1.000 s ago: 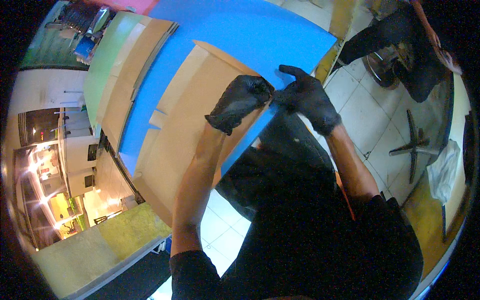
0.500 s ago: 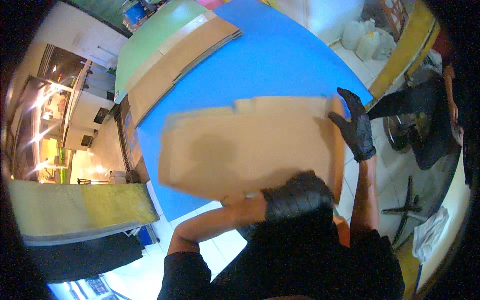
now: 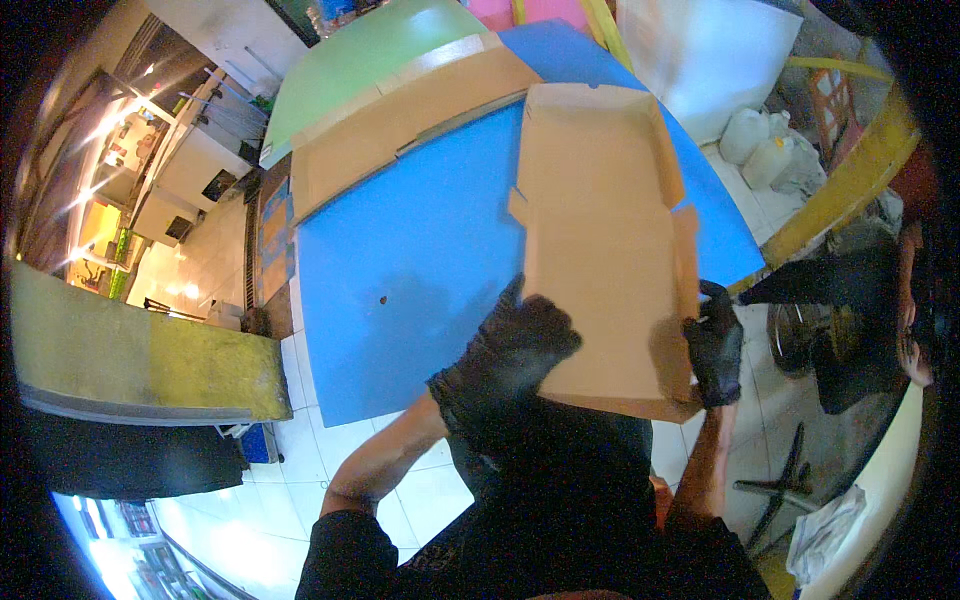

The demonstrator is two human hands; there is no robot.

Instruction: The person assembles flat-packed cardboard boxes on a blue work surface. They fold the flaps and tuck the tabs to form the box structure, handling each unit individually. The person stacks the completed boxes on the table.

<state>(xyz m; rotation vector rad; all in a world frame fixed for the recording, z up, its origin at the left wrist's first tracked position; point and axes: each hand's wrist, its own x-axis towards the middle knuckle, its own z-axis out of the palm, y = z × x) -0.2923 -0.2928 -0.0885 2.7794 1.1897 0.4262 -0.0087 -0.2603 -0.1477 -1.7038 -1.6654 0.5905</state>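
Both gloved hands held the flat cardboard box blank point(image 3: 605, 250), which lay on the blue bench point(image 3: 410, 250) stretching away from them. The left hand point(image 3: 515, 345) clasped its near left edge and the right hand point(image 3: 715, 350) pinched the near right corner, seemingly to steady it. Fingertips under the card stayed hidden.

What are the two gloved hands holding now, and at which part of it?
Both hold one flat cardboard box blank. The left hand grips its near left edge; the right hand grips its near right edge, above the blue table.
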